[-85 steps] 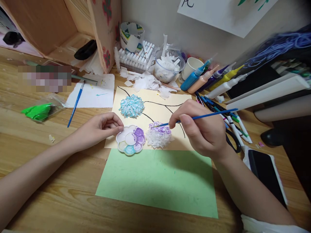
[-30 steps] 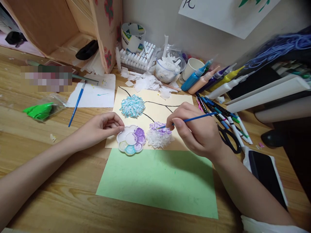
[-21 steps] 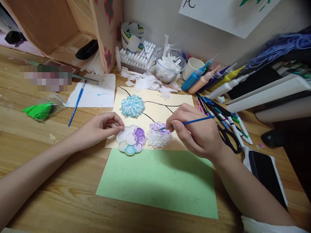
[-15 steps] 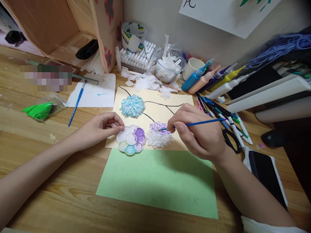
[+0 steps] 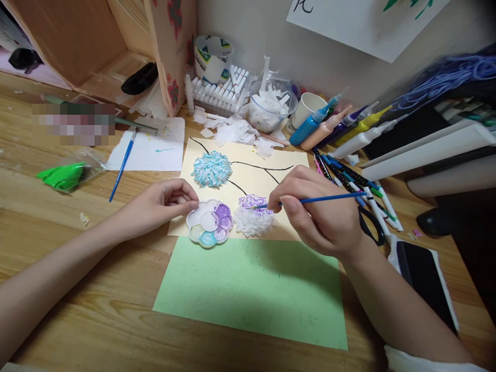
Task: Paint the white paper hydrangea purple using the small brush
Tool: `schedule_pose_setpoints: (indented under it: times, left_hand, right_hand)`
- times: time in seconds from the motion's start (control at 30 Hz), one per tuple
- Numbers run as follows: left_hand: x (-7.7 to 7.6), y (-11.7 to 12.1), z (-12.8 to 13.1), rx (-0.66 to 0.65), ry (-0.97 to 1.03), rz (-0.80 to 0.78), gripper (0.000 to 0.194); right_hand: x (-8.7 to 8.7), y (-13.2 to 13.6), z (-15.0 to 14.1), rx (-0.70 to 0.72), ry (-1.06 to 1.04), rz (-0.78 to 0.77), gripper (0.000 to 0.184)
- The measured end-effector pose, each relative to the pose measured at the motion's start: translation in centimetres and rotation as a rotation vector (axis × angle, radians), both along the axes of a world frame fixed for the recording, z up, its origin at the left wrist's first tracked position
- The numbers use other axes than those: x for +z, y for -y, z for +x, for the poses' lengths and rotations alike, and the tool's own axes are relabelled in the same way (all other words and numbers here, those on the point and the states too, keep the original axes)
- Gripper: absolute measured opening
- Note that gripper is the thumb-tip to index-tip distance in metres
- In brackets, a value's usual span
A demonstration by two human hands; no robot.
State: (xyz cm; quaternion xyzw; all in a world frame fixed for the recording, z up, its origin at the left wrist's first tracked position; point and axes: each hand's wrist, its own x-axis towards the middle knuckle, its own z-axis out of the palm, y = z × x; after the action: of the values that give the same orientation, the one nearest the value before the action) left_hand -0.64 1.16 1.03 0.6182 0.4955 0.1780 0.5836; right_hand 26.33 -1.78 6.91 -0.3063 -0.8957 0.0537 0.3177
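My right hand (image 5: 318, 212) is closed round a blue paintbrush (image 5: 329, 197), its bristles at the purple-tipped upper part of a white paper flower (image 5: 253, 222). The flower's lower part is white. Between thumb and fingers, my left hand (image 5: 174, 199) pinches the rim of a flower-shaped paint palette (image 5: 199, 211) with purple, turquoise and yellowish paint in its wells. A turquoise-tipped paper flower (image 5: 212, 169) sits further back on the cream sheet (image 5: 248, 150), which has black drawn branches. A green sheet (image 5: 248, 289) lies in front of it, nearer me.
A second brush (image 5: 123, 164) rests partly on white paper (image 5: 165, 147) at left. Behind stand a bowl of paper scraps (image 5: 269, 111), a paper cup (image 5: 310, 106), markers (image 5: 222, 95) and paint bottles (image 5: 313, 121). Pens (image 5: 372, 206) and scissors (image 5: 374, 230) lie at right.
My right hand and the brush have shifted very slightly to the right, the bristles staying at the purple part of the flower. My left hand and the palette look unmoved.
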Motion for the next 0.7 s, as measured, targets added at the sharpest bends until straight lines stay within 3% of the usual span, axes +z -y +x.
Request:
schedule_pose_setpoints:
  times: [0.33,0.57,0.7]
  left_hand:
    - [0.1,0.0,0.0,-0.001,0.001,0.006,0.021]
    - [0.0,0.0,0.2,-0.001,0.003,0.016,0.023]
    - [0.0,0.0,0.1,-0.007,-0.017,0.028,0.025]
  right_hand:
    - [0.0,0.4,-0.2,0.021,-0.105,-0.056,0.025]
    - [-1.6,0.4,-1.2,0.130,-0.042,-0.104,0.018]
    - [-1.4,0.4,-1.1,0.122,-0.051,-0.098,0.018]
